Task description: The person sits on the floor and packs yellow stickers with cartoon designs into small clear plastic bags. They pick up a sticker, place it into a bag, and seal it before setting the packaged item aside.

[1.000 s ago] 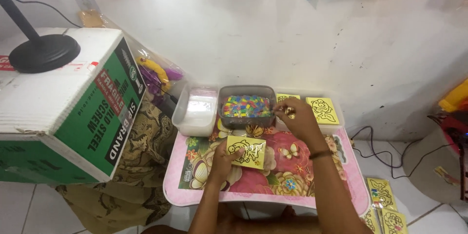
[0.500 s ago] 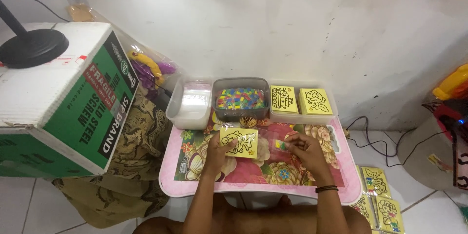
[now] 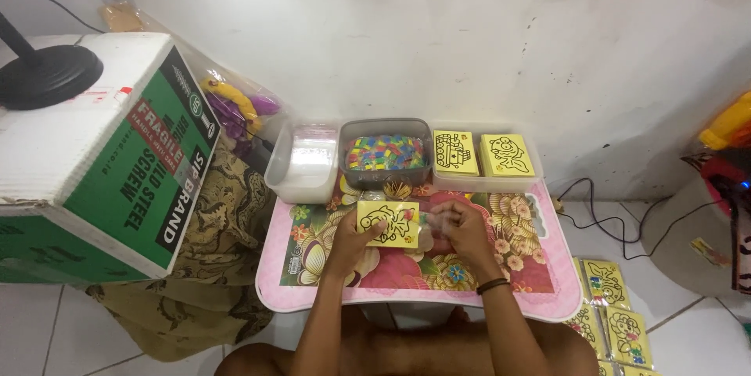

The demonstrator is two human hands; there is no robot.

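Back edge of the small pink floral table (image 3: 540, 298) carried three tubs in a row: a clear tub of plastic sleeves (image 3: 303, 163) on the left, a grey tub of mixed coloured pieces (image 3: 386, 153) in the middle, and a clear tray with two yellow line-art cards (image 3: 481, 154) on the right. Green-and-white cardboard box (image 3: 102, 165) sat well off to the left with a black lamp base (image 3: 48, 77) on top, and a bag of purple and yellow toys (image 3: 238, 110) lay between the box and the wall. More yellow cards (image 3: 614, 309) were on the floor tiles, lower right. A cable (image 3: 602, 227) ran along the floor to the right. Nothing blocked the view of the hands. Left hand (image 3: 350, 237) pinched the lower left edge of a yellow card with a black outline drawing (image 3: 388, 223), thumb on its face, holding it just above the tabletop, near the grey tub. Right hand (image 3: 456, 229) was curled just beside the card's right edge, fingers drawn together around something small and clear; blurred, so couldn't tell exactly what it held.
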